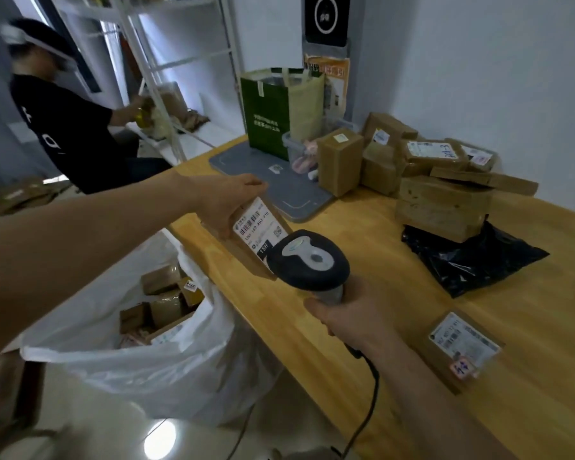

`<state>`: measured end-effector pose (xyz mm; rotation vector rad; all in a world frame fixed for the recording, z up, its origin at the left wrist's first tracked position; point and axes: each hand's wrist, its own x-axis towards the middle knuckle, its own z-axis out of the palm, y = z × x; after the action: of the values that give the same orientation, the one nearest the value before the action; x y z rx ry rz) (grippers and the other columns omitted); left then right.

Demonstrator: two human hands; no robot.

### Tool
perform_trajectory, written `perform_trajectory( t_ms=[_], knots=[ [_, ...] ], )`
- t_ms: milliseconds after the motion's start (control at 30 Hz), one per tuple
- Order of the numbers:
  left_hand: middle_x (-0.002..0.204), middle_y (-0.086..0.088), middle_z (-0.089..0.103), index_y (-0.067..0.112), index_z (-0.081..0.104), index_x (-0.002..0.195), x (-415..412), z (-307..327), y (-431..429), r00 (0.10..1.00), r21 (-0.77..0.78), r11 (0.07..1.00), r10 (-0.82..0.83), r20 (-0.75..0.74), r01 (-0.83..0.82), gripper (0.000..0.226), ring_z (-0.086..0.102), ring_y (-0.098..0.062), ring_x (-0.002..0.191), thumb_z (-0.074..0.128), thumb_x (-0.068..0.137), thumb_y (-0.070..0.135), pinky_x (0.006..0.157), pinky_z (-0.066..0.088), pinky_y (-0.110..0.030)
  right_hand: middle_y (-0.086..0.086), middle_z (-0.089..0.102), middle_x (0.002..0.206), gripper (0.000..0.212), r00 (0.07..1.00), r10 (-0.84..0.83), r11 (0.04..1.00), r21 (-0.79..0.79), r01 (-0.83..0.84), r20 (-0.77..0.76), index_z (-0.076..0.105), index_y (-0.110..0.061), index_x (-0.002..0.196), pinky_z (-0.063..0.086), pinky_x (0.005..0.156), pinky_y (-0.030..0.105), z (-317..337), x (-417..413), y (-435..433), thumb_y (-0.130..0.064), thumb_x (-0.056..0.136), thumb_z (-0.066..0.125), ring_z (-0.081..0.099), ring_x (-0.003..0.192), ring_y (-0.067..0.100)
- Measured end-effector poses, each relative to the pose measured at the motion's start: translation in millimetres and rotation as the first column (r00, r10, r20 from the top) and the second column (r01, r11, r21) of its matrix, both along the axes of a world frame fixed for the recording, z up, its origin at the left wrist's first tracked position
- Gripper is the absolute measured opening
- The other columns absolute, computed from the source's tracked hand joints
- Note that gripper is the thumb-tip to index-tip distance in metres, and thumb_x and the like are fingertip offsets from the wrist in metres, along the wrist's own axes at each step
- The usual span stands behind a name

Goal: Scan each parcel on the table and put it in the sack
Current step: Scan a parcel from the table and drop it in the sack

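My left hand [224, 202] grips a brown cardboard parcel [246, 240] by its far end, white label up, over the table's left edge. My right hand [349, 322] holds the grey and black barcode scanner [311, 260] by its handle, its head right over the near end of that parcel's label. Below the table's left edge stands the white sack [180, 360], mouth open, with several brown parcels inside. A flat labelled parcel [463, 346] lies on the table near my right forearm. A heap of brown parcels [429, 180] sits at the back right, partly on a black poly bag [472, 260].
On the wooden table [362, 227] lie a grey mat [279, 187], a green paper bag [269, 111] and a clear tub [296, 151]. The scanner cable [369, 410] hangs off the table's edge. A person in black sits at white shelving at the far left [63, 127].
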<state>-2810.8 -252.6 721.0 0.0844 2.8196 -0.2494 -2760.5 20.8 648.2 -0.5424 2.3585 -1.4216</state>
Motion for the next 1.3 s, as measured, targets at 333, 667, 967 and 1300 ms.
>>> perform_trajectory(
  t_ms=[333,667,967,1300],
  knots=[
    [0.157,-0.008,0.009,0.013,0.001,0.154,17.0,7.1,-27.9,0.999,-0.062,0.998,-0.031,0.039,0.033,0.123,0.025,-0.024,0.141,0.085,0.067,0.032,0.110,0.030,-0.029,0.005,0.054,0.054,0.017,0.994,0.092,0.996,-0.008,-0.092,-0.063,0.057,0.000,0.071,0.052,0.055,0.041,4.6,4.2,-18.8,-0.011,0.077,0.069,0.051,0.051,0.015],
    [0.156,-0.007,0.010,0.010,0.002,0.154,29.3,5.0,-38.9,0.999,-0.074,0.997,0.014,0.036,-0.012,0.118,0.027,-0.023,0.139,0.083,0.071,0.030,0.108,0.033,-0.028,-0.002,0.053,0.050,0.013,0.988,0.144,0.989,-0.034,-0.146,-0.060,0.059,-0.001,0.073,0.046,0.051,0.027,6.3,5.8,-30.0,-0.007,0.078,0.069,0.049,0.046,0.006],
    [0.155,-0.007,0.014,0.014,0.001,0.154,35.8,-1.0,-52.7,0.995,-0.061,0.995,0.078,0.058,-0.075,0.119,0.030,-0.025,0.138,0.084,0.070,0.033,0.109,0.036,-0.031,-0.009,0.053,0.047,0.014,0.983,0.183,0.983,-0.018,-0.183,-0.029,0.058,-0.008,0.070,0.045,0.051,0.023,7.2,6.6,-38.7,-0.009,0.078,0.069,0.049,0.045,0.003],
    [0.136,-0.011,0.042,0.014,0.035,0.143,109.1,-43.9,-100.7,0.800,-0.094,0.795,0.600,-0.031,-0.600,0.095,0.048,-0.023,0.119,0.073,0.070,0.060,0.096,0.046,-0.032,-0.002,0.059,0.059,0.021,0.961,0.152,0.985,-0.111,-0.129,0.230,0.058,-0.021,0.085,0.046,0.046,0.021,2.7,13.3,-64.5,-0.008,0.077,0.073,0.052,0.047,0.009]
  ],
)
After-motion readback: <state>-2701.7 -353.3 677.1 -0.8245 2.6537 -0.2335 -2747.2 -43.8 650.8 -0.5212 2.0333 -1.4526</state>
